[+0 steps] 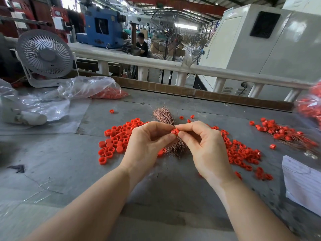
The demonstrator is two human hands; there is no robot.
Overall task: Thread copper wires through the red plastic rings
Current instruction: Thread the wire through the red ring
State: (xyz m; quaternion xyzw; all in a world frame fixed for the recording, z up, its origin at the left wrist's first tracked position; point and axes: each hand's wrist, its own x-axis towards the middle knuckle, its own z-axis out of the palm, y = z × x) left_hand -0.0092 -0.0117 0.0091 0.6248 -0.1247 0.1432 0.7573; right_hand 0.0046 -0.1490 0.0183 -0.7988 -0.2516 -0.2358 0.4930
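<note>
A bundle of thin copper wires (164, 115) fans out above my hands and hangs below them over the grey table (69, 162). My left hand (147, 141) grips the bundle, its thumb touching a red plastic ring (175, 131). My right hand (203, 141) pinches that ring between thumb and forefinger at the bundle. Loose red rings lie in a pile at the left (118, 140) and another at the right (241, 153). Rings with wires through them lie far right (284, 133).
A grey desk fan (45, 54) stands at the back left beside clear plastic bags (90, 87), one holding red rings. Another bag of rings (311, 105) sits at the right edge. White paper (302, 181) lies near right. A white railing (156, 63) borders the table's far side.
</note>
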